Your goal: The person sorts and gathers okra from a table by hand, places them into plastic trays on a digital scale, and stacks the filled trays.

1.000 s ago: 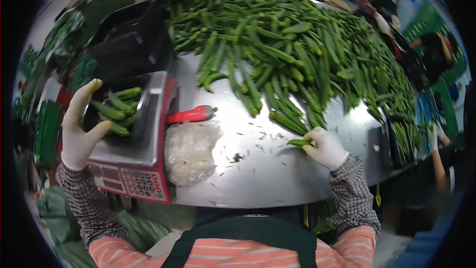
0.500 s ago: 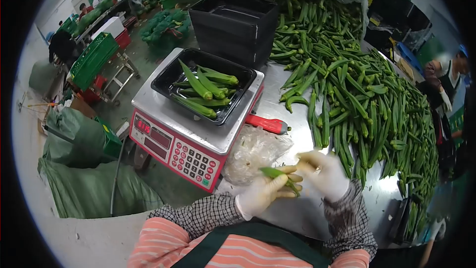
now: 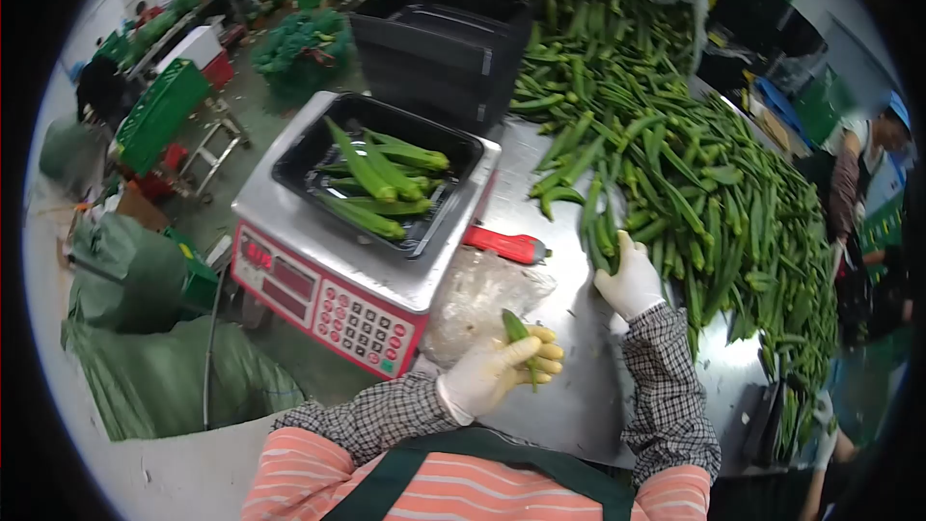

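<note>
My left hand [image 3: 497, 373], in a white glove with yellowish fingertips, holds a green okra pod [image 3: 516, 326] under its thumb. The pod's thin end shows below the thumb. At the near edge of a large okra pile [image 3: 714, 203], my gloved right hand [image 3: 632, 285] has thumb and fingers around the end of an okra pod [image 3: 605, 253]; part of the grip is hidden. Left of my hands, a black tray [image 3: 417, 243] with several okra pods [image 3: 371, 174] sits on a scale [image 3: 333, 314] with a red display.
Behind the scale rises a stack of black trays [image 3: 439, 58]. A red-handled tool [image 3: 508, 245] and a crumpled clear plastic bag [image 3: 487, 304] lie beside the scale on the metal table [image 3: 569, 405]. Green sacks [image 3: 164, 367] stand at left. Another person [image 3: 863, 154] works at far right.
My right hand has moved away from my left hand, up to the edge of the pile. The left hand still holds its okra pod. The whole view has shifted slightly.
</note>
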